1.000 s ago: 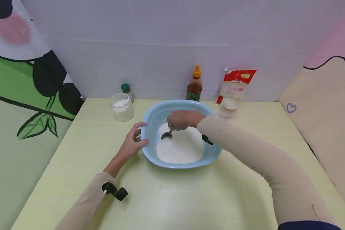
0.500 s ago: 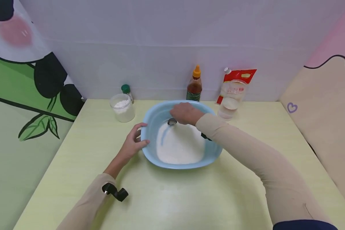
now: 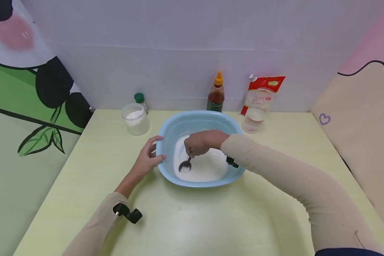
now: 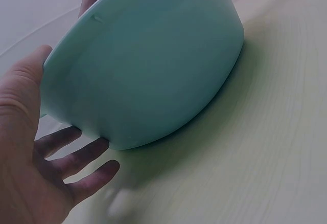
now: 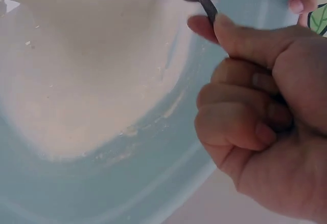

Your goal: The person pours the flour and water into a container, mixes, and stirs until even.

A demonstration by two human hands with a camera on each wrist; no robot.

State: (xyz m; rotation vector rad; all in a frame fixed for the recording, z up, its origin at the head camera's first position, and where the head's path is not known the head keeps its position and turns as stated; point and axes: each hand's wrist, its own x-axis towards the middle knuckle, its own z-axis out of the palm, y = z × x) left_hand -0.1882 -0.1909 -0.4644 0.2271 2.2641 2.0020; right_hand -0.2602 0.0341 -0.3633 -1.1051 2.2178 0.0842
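A light-blue plastic basin [image 3: 169, 179] holds a layer of white liquid [image 3: 211, 167]. My left hand [image 3: 148, 156] grips the basin's left rim; in the left wrist view the thumb lies at the rim, with other fingers against the outer wall. Over the basin, my right hand [image 3: 200, 142] holds a dark metal spoon [image 3: 185, 166] by its handle. The spoon's bowl sits at the liquid, toward the basin's left side. In the right wrist view, thumb and forefinger pinch the spoon handle [image 5: 208, 8] while the other fingers curl into the palm.
Behind and left of the basin stand a clear tub of white powder [image 3: 136, 121] and a green-capped shaker [image 3: 140, 99]. Behind it is a sauce bottle [image 3: 216, 94] with an orange tip. A clear container [image 3: 254, 117] and a red-and-clear pouch [image 3: 270, 83] stand at the back right.
The spoon went toward the basin's far side half a second ago and has come back nearer the front left, the right hand moving with it. The left hand stays on the rim.
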